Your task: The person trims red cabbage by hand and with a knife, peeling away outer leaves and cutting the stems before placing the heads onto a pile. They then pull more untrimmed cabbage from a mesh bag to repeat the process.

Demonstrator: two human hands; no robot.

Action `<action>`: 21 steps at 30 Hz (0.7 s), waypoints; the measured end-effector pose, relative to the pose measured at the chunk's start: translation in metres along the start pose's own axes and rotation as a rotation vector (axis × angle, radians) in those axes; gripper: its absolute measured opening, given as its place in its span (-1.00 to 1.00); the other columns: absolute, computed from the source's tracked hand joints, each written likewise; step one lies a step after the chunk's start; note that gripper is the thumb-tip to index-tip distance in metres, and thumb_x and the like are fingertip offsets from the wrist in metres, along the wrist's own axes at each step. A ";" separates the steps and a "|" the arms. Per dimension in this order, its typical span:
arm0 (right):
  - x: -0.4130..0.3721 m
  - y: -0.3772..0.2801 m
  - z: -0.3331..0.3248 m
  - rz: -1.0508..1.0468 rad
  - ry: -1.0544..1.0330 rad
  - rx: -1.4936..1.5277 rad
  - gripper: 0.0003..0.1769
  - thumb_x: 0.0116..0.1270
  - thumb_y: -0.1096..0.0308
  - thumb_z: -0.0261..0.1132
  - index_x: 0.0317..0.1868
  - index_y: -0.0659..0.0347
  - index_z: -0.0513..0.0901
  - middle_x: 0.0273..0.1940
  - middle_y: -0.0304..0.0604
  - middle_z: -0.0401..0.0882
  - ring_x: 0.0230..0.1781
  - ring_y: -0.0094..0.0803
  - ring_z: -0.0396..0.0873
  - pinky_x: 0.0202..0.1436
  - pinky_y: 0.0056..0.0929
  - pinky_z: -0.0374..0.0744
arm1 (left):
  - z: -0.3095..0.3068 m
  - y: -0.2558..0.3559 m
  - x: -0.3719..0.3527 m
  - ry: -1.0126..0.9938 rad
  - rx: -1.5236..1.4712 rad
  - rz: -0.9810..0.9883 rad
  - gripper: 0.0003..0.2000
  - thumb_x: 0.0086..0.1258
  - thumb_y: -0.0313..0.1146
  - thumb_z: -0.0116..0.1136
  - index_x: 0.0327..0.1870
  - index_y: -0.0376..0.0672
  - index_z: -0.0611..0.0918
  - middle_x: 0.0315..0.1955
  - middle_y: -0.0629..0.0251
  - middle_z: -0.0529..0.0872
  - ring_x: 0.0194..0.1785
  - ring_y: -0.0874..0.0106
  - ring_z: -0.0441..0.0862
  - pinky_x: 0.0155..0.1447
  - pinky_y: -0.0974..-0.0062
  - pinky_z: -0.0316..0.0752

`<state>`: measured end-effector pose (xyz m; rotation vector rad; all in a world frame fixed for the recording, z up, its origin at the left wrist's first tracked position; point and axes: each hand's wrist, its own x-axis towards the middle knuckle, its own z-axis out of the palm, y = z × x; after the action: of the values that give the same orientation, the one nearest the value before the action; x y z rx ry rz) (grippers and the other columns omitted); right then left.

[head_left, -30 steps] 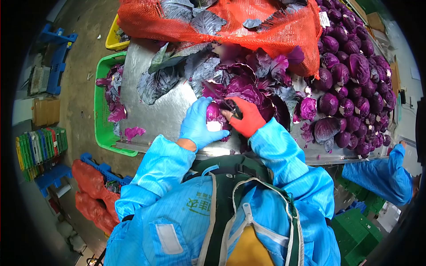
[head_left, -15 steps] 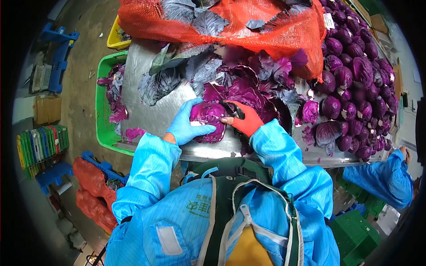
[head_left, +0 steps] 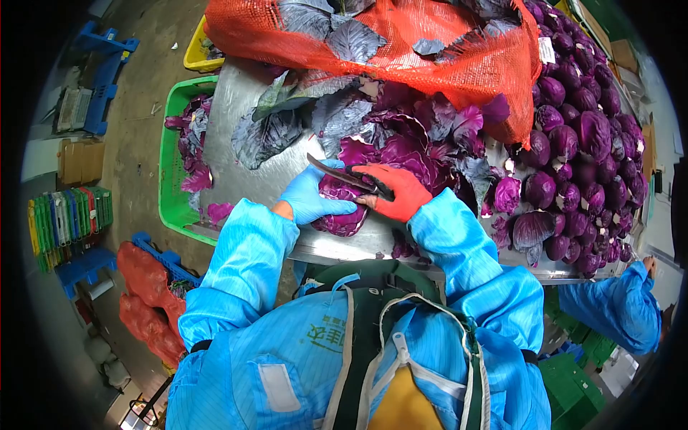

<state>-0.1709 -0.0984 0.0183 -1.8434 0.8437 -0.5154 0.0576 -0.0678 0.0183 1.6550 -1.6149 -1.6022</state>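
Note:
My left hand (head_left: 309, 197), in a blue glove, grips a red cabbage head (head_left: 342, 215) against the steel table (head_left: 244, 179). In a red glove, my right hand (head_left: 393, 190) holds a dark knife (head_left: 338, 172) whose blade lies across the top of that cabbage, pointing left. Loose purple leaves (head_left: 401, 136) are heaped just beyond both hands.
An orange net sack (head_left: 401, 43) of cabbage leaves lies at the table's far side. Several trimmed cabbage heads (head_left: 573, 158) are piled on the right. A green crate (head_left: 170, 179) with leaf scraps stands left of the table. Another person's blue sleeve (head_left: 609, 308) is at lower right.
My left hand turned the cabbage over, hiding its white cut stem. The knife blade swung out to the left over the head.

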 end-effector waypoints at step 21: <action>0.027 0.000 -0.011 0.001 -0.140 -0.054 -0.33 0.09 0.34 0.27 0.27 0.09 0.36 -0.28 0.13 0.62 -0.25 0.05 0.62 -0.14 -0.22 0.55 | -0.029 0.001 0.032 -0.281 -0.079 -0.022 -0.09 -0.12 -0.06 0.54 0.27 -0.31 0.36 0.10 0.04 0.54 0.18 0.30 0.49 0.27 0.36 0.36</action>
<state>-0.1604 -0.1255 0.0223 -1.9048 0.7701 -0.3610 0.0722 -0.1083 0.0133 1.4646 -1.6403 -1.9558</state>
